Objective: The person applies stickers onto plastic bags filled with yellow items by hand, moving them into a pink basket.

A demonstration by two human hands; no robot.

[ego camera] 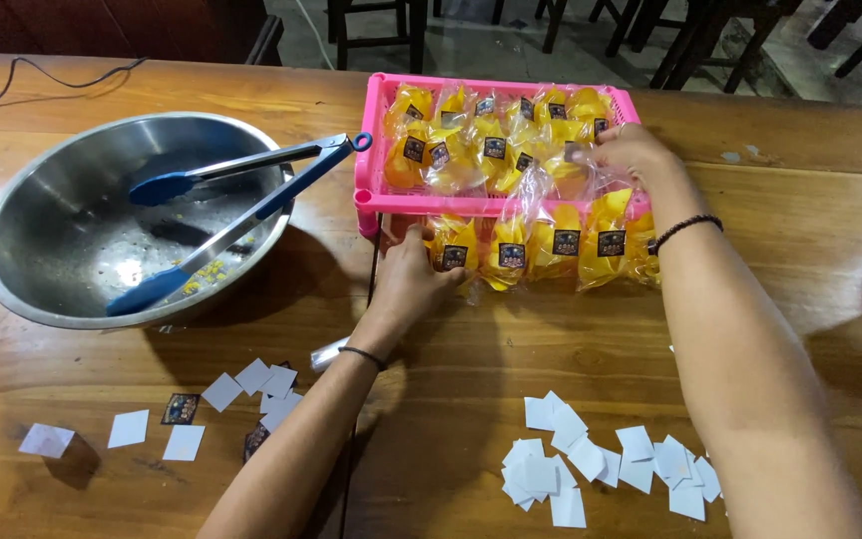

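While both hands' grips close on clear yellow snack bags (551, 245), the left hand (409, 282) and right hand (633, 150) flank the pink basket (373, 140).

Left of the left hand's fingers (421, 265) bare table (810, 200) lies open up to the steel bowl (42, 200); ahead, the pink basket (376, 195) and packets (511, 255) block both hands

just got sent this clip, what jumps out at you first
The pink basket at the table's far edge, packed with yellow snack bags, with more bags lined up in front. The left hand touches the front row; the right hand reaches into the basket. At left, a steel bowl holds blue tongs.
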